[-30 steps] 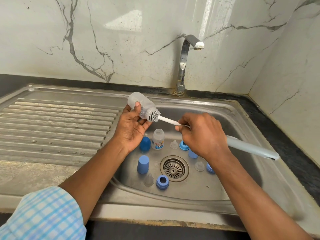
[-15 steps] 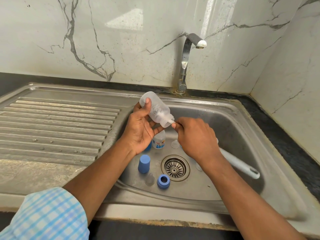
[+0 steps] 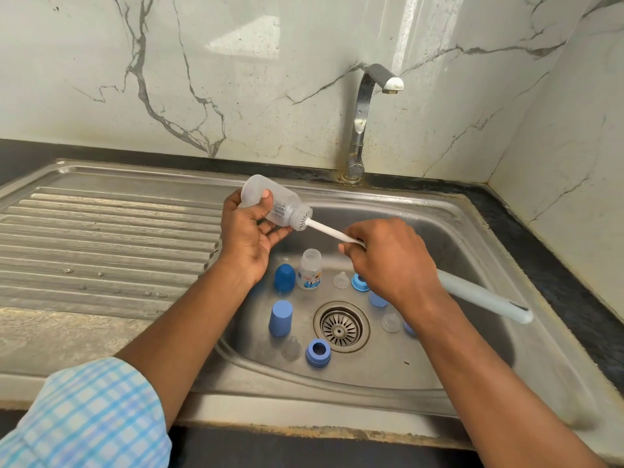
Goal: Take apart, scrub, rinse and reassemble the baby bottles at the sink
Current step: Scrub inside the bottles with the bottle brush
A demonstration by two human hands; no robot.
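Over the brushed-steel sink (image 3: 472, 231), up behind its round slotted drain (image 3: 340, 327), our left hand (image 3: 248, 238) curled round a frosted plastic bottle (image 3: 256, 190), tilted, with the bristles of a brush (image 3: 329, 231) inside it; our right hand (image 3: 391, 261) pinched that brush's thin white stem. Around the drain stood a small clear bottle (image 3: 309, 270), smooth blue caps (image 3: 280, 318), a blue ring (image 3: 317, 352) and clear teats (image 3: 291, 347).
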